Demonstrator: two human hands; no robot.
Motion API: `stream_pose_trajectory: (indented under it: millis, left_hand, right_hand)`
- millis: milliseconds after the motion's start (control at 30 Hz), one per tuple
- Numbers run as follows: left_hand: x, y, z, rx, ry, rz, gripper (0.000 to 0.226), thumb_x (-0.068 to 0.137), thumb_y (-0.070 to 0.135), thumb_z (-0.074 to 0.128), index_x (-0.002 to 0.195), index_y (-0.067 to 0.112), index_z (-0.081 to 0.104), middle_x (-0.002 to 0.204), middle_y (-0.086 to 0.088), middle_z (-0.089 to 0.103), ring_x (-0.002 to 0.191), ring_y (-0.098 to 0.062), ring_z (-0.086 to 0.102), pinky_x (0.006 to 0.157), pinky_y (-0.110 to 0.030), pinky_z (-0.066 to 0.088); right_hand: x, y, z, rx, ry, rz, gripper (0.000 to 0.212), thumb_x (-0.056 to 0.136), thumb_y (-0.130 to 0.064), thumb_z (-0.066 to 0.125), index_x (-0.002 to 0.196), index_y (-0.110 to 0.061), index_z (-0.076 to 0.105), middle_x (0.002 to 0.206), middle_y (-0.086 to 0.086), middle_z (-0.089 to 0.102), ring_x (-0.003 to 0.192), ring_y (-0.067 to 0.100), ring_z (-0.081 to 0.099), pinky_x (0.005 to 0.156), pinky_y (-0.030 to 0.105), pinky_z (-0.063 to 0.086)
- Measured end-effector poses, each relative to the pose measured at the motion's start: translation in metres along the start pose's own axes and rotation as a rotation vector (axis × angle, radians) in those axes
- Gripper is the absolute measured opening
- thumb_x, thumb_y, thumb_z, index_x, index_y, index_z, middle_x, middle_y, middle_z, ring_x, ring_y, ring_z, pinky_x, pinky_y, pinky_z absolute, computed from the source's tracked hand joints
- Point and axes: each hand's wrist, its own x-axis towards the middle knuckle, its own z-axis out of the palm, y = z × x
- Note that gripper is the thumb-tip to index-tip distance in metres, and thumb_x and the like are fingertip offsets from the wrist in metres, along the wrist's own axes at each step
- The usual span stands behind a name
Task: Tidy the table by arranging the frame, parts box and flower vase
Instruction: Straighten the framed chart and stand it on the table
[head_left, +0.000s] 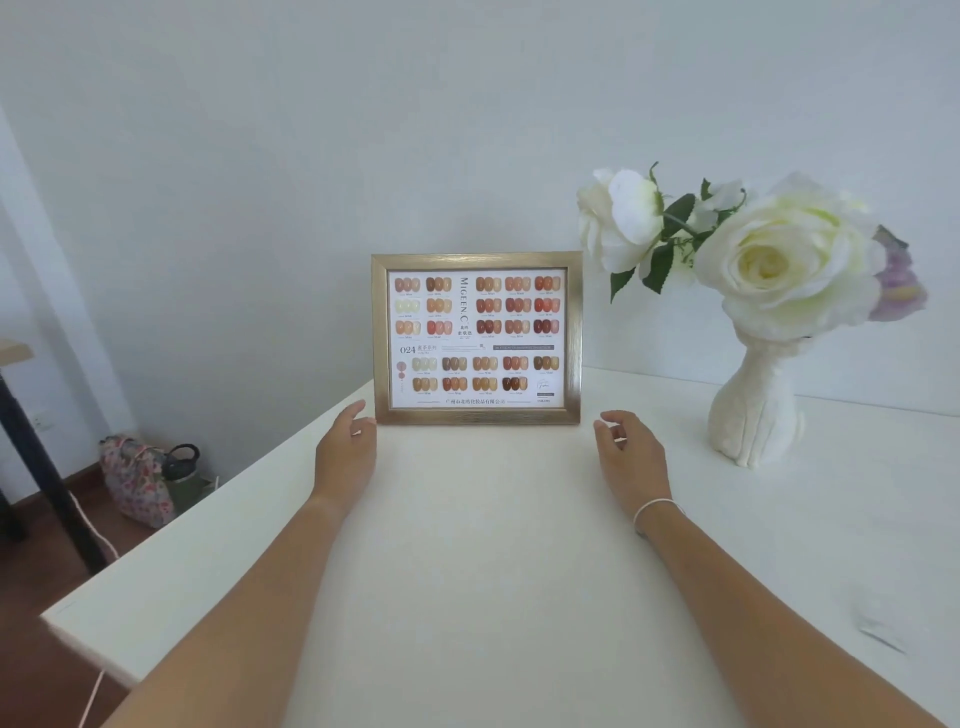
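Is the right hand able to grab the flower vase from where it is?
Probably yes. The right hand is open and empty, beside the frame, and only bare table lies between it and the vase to its right.

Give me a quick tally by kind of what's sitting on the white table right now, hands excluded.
Picture frame: 1
Flower vase: 1
Parts box: 0 in view
Total on the table: 2
Left hand and right hand are open, either side of the frame.

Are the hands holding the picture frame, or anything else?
Nothing is held. Both hands are open: the left hand is just beside the frame's bottom left corner, and the right hand hovers apart from its bottom right corner. The frame stands by itself.
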Motion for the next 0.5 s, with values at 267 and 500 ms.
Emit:
stream_pose_trajectory:
  millis: [267,500]
  left_hand:
    - [-0.069,0.015,-0.014,0.059,-0.065,0.038,0.035,0.093,0.024,0.040,0.126,0.020,0.052,0.113,-0.010,0.059,0.100,-0.027,0.055,0.077,-0.028,0.040]
    - [-0.127,0.032,-0.010,0.107,-0.148,0.109,0.030,0.094,0.023,0.043,0.119,0.020,0.058,0.106,-0.005,0.058,0.095,-0.017,0.052,0.080,-0.026,0.038]
  right_hand:
    - [-0.062,-0.010,-0.033,-0.010,-0.058,-0.016,0.021,0.090,-0.026,0.050,0.104,-0.013,0.059,0.088,0.002,0.056,0.074,0.016,0.052,0.072,0.026,0.039]
    - [-0.114,-0.016,-0.063,-0.031,-0.114,-0.034,0.009,0.089,-0.026,0.051,0.090,-0.020,0.058,0.083,-0.004,0.053,0.075,0.013,0.051,0.072,0.023,0.038]
